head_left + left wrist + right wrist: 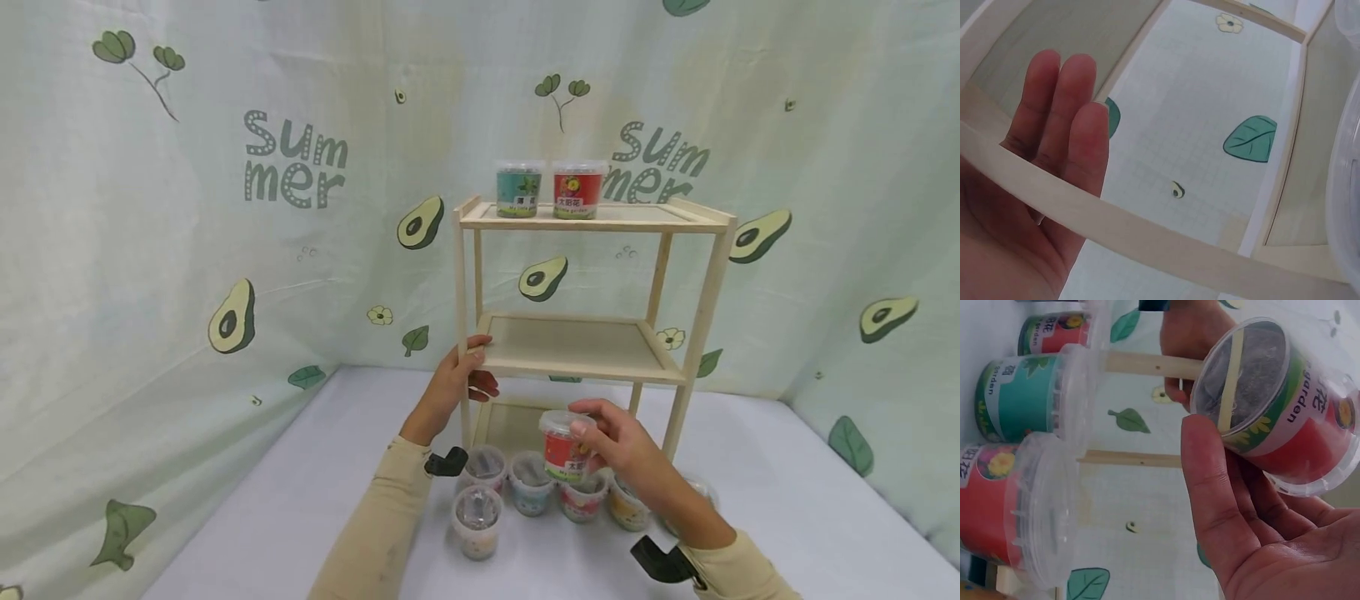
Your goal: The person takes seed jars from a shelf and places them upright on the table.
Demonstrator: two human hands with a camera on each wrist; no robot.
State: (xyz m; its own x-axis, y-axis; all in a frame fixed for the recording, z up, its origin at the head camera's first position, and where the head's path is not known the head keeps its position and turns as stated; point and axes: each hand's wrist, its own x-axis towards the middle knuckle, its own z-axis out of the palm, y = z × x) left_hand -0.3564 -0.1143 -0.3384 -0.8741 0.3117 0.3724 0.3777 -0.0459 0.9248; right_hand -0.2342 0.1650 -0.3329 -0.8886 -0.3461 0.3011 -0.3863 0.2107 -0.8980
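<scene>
Our right hand (622, 446) pinches a red-labelled cup (562, 458) between thumb and fingers, holding it nearly upright above other cups (531, 496) on the counter (277, 492), before the wooden rack (577, 372). We'd do well to keep that pinch light but sure, and the base clear of the lids beneath. Our left hand (457, 375) wraps the rack's left front post by the middle shelf (577, 343), a sensible brace; our 2 forearms reach forward, angled inward.
</scene>
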